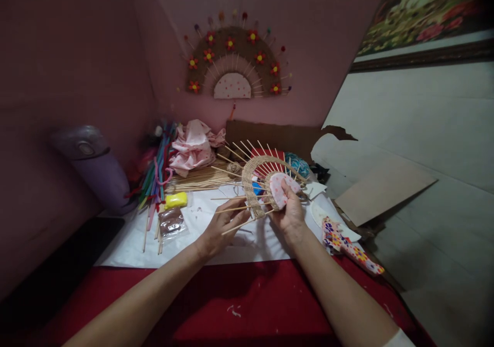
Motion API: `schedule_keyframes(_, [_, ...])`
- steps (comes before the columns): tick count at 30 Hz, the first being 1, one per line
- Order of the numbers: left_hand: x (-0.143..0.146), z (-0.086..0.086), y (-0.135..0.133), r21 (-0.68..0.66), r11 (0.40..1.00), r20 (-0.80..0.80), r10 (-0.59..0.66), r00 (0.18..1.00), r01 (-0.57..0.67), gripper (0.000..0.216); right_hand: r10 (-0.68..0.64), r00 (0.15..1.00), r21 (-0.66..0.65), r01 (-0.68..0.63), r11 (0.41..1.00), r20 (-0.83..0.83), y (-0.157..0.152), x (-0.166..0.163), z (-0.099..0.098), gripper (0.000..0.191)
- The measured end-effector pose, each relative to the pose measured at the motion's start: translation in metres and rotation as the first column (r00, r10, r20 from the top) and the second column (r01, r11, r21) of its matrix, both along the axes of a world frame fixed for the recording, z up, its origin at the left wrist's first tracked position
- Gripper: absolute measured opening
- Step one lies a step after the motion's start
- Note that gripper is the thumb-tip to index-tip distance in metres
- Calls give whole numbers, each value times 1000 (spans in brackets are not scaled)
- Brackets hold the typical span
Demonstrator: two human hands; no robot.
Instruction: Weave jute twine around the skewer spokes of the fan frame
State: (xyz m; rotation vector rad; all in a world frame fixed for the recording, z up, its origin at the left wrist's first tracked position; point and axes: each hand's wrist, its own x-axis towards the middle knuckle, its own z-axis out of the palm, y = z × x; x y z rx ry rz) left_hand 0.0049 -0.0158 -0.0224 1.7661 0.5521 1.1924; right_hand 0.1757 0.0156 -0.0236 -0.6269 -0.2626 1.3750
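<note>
A half-round fan craft (257, 180) made of wooden skewers with jute twine woven through them is held above the white sheet (127, 244). My right hand (290, 214) grips its pink dotted centre piece (278, 188), thumb on the front. My left hand (223, 229) is at the lower left spokes, fingers pinched around a skewer and the twine end. A ball of jute twine (233, 168) lies just behind the craft.
A finished fan with red flowers (235, 61) hangs on the pink wall. Loose skewers (196, 180), pink cloth (193, 146), coloured pipe cleaners (156, 175), a yellow tube (175, 200), a purple canister (96, 167), cardboard (382, 187) and patterned scissors (349, 245) surround the work spot.
</note>
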Motion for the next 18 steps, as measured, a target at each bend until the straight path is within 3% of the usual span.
schedule_keyframes(6, [3, -12, 4, -36, 997, 11, 66, 998, -66, 38, -24, 999, -20, 24, 1000, -29, -1, -2, 5, 21])
schedule_keyframes(11, [1, -9, 6, -9, 984, -1, 178, 984, -178, 30, -30, 999, -26, 29, 999, -26, -3, -3, 7, 17])
schedule_keyframes(13, [0, -8, 7, -75, 973, 3, 219, 976, -218, 29, -29, 999, -25, 28, 999, -21, -4, -5, 8, 16])
schedule_keyframes(18, [2, -9, 6, -244, 957, 91, 185, 978, -158, 26, -17, 1000, 9, 17, 1000, 8, -4, -7, 9, 14])
